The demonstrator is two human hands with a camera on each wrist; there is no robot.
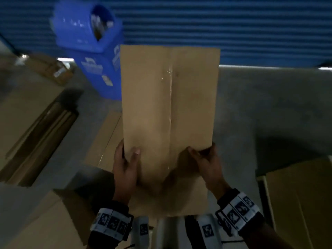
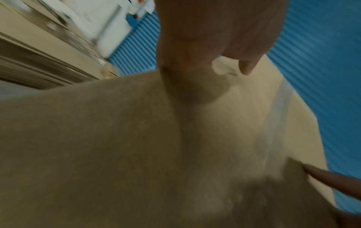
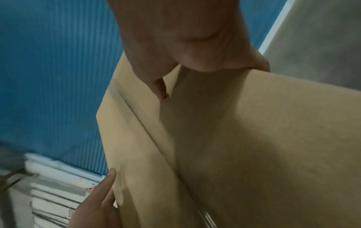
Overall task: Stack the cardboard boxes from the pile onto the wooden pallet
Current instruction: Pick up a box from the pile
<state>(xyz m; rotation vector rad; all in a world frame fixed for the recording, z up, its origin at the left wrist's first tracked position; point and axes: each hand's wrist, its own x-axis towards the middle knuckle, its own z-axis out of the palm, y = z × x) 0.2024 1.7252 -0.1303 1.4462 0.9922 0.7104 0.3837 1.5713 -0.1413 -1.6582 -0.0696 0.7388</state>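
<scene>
A plain brown cardboard box (image 1: pixel 168 105) with a taped centre seam is held up in front of me, tilted away. My left hand (image 1: pixel 125 162) grips its near left edge, thumb on the top face and fingers round the side. My right hand (image 1: pixel 203 159) grips the near right edge the same way. The left wrist view shows the box face (image 2: pixel 117 138) under my left hand (image 2: pixel 205 46). The right wrist view shows the box (image 3: pixel 234 138) with my right hand (image 3: pixel 175 46) on it. No wooden pallet is visible.
A blue bin (image 1: pixel 93 49) stands behind the box against a blue shutter (image 1: pixel 233 29). Flattened cardboard (image 1: pixel 36 123) lies at the left. More boxes sit at the lower left (image 1: pixel 50 221) and lower right (image 1: pixel 301 203). Grey concrete floor (image 1: pixel 269 108) spreads to the right.
</scene>
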